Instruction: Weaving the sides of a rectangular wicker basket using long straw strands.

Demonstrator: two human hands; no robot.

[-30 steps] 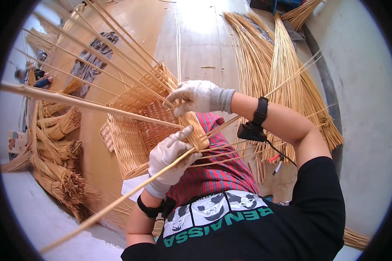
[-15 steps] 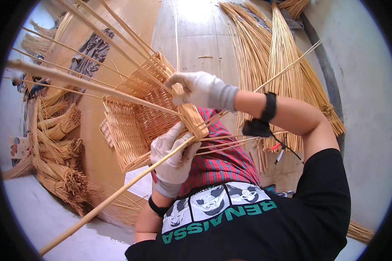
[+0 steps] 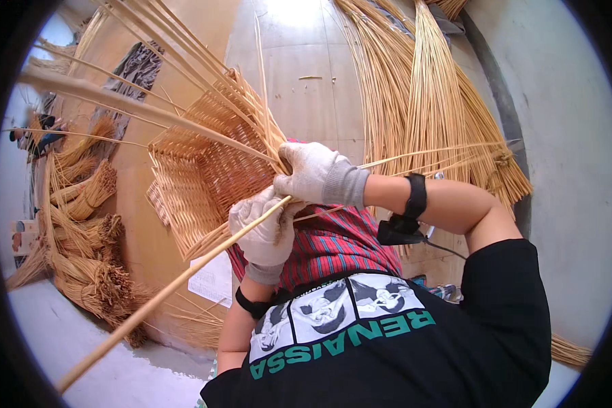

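A partly woven wicker basket [image 3: 211,163] leans in my lap, its opening tilted toward me and long stakes fanning out from its rim. My left hand [image 3: 262,228], in a white work glove, is closed at the near corner of the rim. A thick willow rod [image 3: 177,285] runs from that hand toward the lower left. Close beside it, my gloved right hand [image 3: 313,170] pinches the wicker rods at the rim, thumb and fingers together. Thin rod ends [image 3: 428,155] stick out to the right behind my right wrist. The exact rods between my fingers are partly hidden.
Long bundles of willow rods [image 3: 442,102] lie on the floor at the right. Shorter bundles [image 3: 92,272] are stacked at the left, near a dark crumpled cloth [image 3: 136,68]. A printed sheet of paper [image 3: 211,280] lies below the basket. Walls bound both sides.
My right hand has moved down and right along the rim, close to my left hand. The rod ends right of the basket have swung, and the basket has shifted slightly left.
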